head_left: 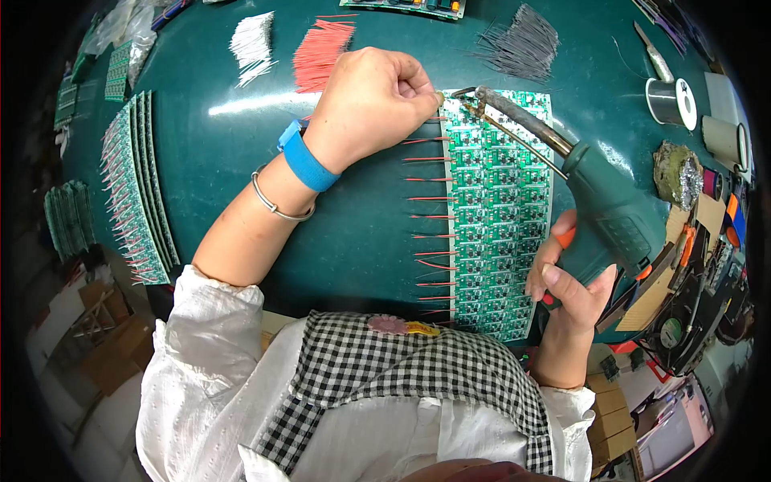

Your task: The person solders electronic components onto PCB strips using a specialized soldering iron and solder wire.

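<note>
A green circuit board panel (498, 209) lies on the table in front of me, with several thin red and dark wires (427, 180) sticking out from its left edge. My left hand (373, 96) is closed in a pinch at the panel's top left corner. Whatever is between its fingertips is too small to make out. In my right hand (574, 289) is a dark green soldering gun (614, 213), gripped by its handle. Its metal barrel slants up and left over the panel, and the bent tip (464, 93) is close to my left fingertips.
Bundles of white wires (253, 46), red wires (323, 55) and black wires (522, 42) lie at the back. Wired boards (143, 185) stand at the left. A solder spool (671, 104), a tip cleaner pot (677, 174) and assorted tools crowd the right side.
</note>
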A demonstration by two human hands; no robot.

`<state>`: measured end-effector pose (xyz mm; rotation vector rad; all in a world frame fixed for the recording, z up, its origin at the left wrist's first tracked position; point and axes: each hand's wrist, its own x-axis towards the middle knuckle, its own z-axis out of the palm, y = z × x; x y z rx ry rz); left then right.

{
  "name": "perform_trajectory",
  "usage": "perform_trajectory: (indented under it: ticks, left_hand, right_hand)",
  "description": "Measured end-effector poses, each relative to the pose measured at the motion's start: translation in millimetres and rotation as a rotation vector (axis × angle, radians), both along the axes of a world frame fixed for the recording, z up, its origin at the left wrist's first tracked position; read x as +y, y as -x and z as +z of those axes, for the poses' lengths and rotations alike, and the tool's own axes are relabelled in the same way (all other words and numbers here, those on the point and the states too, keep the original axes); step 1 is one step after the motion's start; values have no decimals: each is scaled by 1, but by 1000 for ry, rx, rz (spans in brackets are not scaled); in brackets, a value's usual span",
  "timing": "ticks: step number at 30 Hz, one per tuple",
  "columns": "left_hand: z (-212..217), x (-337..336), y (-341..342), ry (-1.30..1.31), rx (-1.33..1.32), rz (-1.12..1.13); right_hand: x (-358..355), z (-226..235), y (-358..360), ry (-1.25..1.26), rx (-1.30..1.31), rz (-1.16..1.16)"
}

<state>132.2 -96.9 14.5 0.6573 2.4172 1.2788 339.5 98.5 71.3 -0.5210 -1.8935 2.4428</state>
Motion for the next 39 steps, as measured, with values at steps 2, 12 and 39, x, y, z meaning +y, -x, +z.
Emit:
perform_trajectory:
  ticks: [2,12,39]
  left_hand:
    - [1,2,2,-5,33,13]
    - [1,2,8,-48,52,42]
    - [-1,8,4,5,84,-20]
  right_hand:
    - [-6,1,7,-62,-57,-58]
    - [-6,5,11,-58,-54,-13]
    - [-8,1,4,-128,-84,-75]
